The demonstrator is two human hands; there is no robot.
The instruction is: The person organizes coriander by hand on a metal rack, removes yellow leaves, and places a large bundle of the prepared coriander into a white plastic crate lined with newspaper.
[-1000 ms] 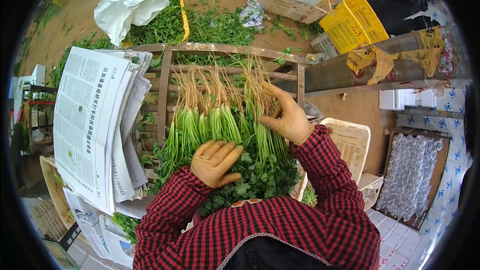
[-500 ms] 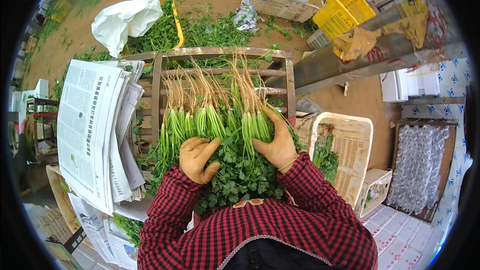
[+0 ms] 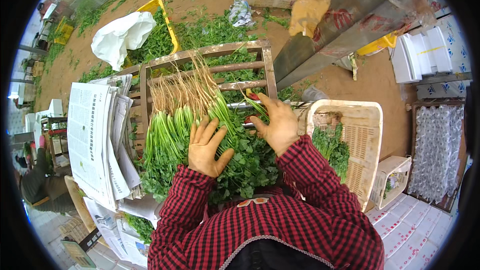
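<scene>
A row of leafy green herb stalks with long pale-brown roots, like coriander or celery (image 3: 175,125), lies on a rusty metal rack (image 3: 200,52), roots pointing away from me. My left hand (image 3: 207,145) lies flat over the stalks and leaves at the row's right part, fingers spread. To its right, my right hand (image 3: 279,122) has thumb and forefinger apart beside the leaves. A thin loose stalk (image 3: 255,104) lies in the gap between them; a firm grip on it does not show. Just beyond is a small red and yellow object (image 3: 254,95), partly hidden.
Stacked newspapers (image 3: 95,135) lie left of the rack. At right stands a dirty cream crate (image 3: 367,150) with greens inside. Beyond the rack are a yellow crate (image 3: 175,35) with a white bag (image 3: 122,37) and a thick metal post (image 3: 320,45). Another person (image 3: 47,185) is at far left.
The right-hand bunch of stalks has moved left against the others, baring rack bars near my right hand. My left hand has flattened out and spread its fingers. The view has shifted.
</scene>
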